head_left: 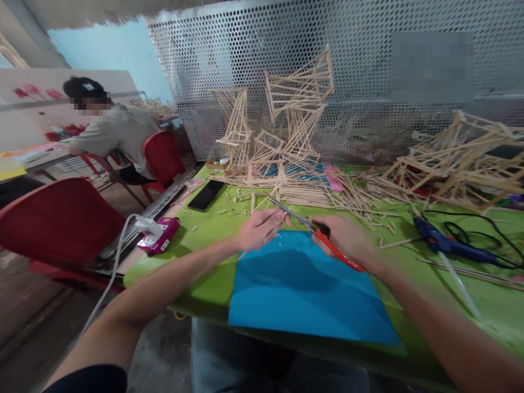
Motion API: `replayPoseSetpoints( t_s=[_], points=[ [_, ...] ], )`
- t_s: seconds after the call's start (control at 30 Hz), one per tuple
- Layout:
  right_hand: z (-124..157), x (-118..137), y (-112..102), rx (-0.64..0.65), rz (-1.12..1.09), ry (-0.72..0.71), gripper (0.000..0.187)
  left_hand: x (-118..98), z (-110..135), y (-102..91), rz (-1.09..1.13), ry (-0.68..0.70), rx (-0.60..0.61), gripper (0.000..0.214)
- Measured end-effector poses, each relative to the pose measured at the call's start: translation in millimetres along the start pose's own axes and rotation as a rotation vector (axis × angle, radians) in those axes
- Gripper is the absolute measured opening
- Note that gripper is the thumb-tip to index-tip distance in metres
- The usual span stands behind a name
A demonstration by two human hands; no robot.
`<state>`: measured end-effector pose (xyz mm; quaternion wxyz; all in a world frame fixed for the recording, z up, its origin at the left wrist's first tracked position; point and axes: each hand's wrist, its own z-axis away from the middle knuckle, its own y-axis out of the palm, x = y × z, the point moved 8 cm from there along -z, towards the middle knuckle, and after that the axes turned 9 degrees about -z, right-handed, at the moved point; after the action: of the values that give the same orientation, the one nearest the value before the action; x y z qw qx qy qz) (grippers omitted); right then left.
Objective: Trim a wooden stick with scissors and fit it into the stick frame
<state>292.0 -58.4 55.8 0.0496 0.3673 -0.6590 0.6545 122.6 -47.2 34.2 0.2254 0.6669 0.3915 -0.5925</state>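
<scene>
My right hand (346,237) is closed round the red handles of a pair of scissors (313,229), whose blades point up and to the left. My left hand (260,228) is pinched on a thin wooden stick (254,206) right at the blades. Both hands hover over the far edge of a blue paper sheet (303,289) lying on the green table (204,240). Small stick offcuts lie scattered around the hands.
Tall stick-frame models (286,120) stand at the back before a perforated metal screen; another stick structure (458,164) lies right. A blue glue gun (442,243) with black cable lies right, a black phone (206,195) and purple power strip (158,236) left. A seated person (110,136) is far left among red chairs.
</scene>
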Motion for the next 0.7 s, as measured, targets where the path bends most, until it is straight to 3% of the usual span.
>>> replayPoseSetpoints(
  t_s=[0.2, 0.37, 0.57, 0.7],
  points=[
    [-1.0, -2.9, -4.1, 0.036, -0.049, -0.012, 0.009, -3.3, 4.1, 6.1, 0.067, 0.011, 0.073, 0.045],
    [-2.1, -2.0, 5.2, 0.092, -0.176, -0.044, 0.011, -3.8, 3.7, 4.8, 0.048, 0.049, 0.059, 0.044],
    [-6.0, -3.2, 14.7, 0.115, -0.292, -0.033, 0.028, -7.4, -0.3, -5.3, -0.248, 0.099, -0.02, 0.045],
    [-5.6, -3.1, 12.9, 0.1, -0.329, -0.062, 0.035, -20.3, -0.2, -12.8, -0.52, 0.155, -0.153, 0.041]
  ],
)
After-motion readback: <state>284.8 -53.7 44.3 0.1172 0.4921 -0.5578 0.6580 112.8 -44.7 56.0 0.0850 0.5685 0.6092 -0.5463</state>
